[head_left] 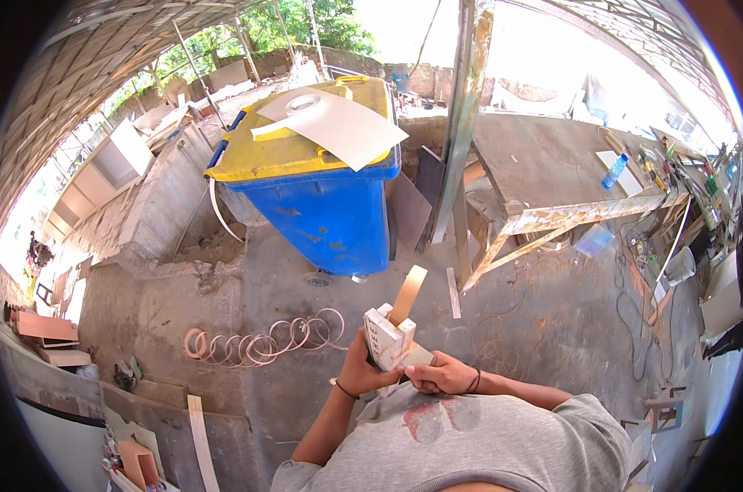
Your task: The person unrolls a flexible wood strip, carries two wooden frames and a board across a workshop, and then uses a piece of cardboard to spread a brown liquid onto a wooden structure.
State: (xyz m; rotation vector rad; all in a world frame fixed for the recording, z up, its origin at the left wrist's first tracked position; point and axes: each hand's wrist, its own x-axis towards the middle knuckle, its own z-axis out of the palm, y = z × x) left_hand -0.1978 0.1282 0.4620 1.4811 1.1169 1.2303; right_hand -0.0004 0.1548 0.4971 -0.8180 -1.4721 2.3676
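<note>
Close to my chest, my left hand (363,367) is wrapped round a white block-shaped piece (384,344) with dark print on its side. A tan flat strip (408,293) sticks up out of its top. My right hand (443,374) is closed beside it, thumb and fingers pinching what looks like the edge of a pale flat piece (417,356) at the block's lower right. The fingertips of both hands nearly meet there, and the exact grip is partly hidden.
A long coil of thin strip (274,340) lies on the concrete floor to the left. Ahead stands a blue bin (330,225) with a yellow lid, a white sheet (347,123) and a white roll (302,104) on it. A wooden table (552,164) and metal post (461,123) stand right.
</note>
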